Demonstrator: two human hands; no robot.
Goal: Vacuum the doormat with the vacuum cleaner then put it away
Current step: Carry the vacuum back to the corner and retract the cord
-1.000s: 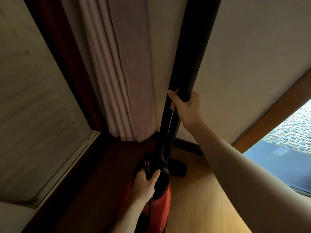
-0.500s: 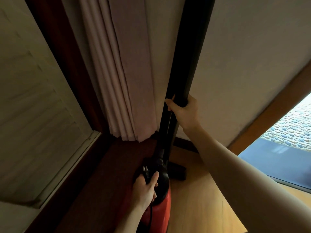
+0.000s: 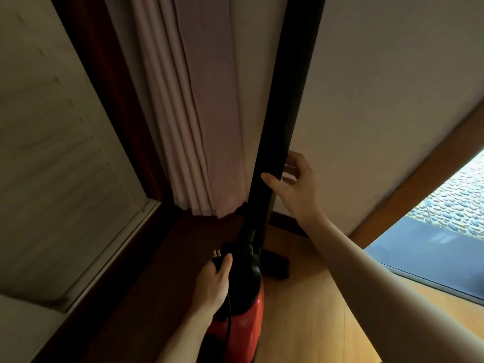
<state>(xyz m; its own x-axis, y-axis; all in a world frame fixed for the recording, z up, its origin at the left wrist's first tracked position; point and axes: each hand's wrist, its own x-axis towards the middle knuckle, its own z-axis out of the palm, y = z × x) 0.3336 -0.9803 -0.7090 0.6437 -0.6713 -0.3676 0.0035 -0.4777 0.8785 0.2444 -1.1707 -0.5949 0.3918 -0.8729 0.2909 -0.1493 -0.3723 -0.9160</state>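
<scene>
The vacuum cleaner stands upright in the room's corner, with a red and black body (image 3: 246, 323) and a long black tube (image 3: 285, 113) rising toward me. Its black floor head (image 3: 277, 263) rests on the wooden floor behind the body. My left hand (image 3: 212, 281) grips the black plug (image 3: 217, 258) beside the body, its two prongs pointing up, and the cord hangs down from it. My right hand (image 3: 296, 189) is at the tube's right side. Only its thumb touches the tube, and its fingers are spread loosely off it. A dark blue mat (image 3: 432, 244) lies at the right.
A pale pink curtain (image 3: 199, 113) hangs just left of the tube, against a dark wooden frame. A louvred window panel (image 3: 52, 179) fills the left side. The light wall (image 3: 379, 100) is behind the tube, and the wooden floor (image 3: 314, 310) stretches to the right.
My right hand has slid down the tube and loosened from a full grip to a thumb touch. My left hand has stayed beside the body with the plug.
</scene>
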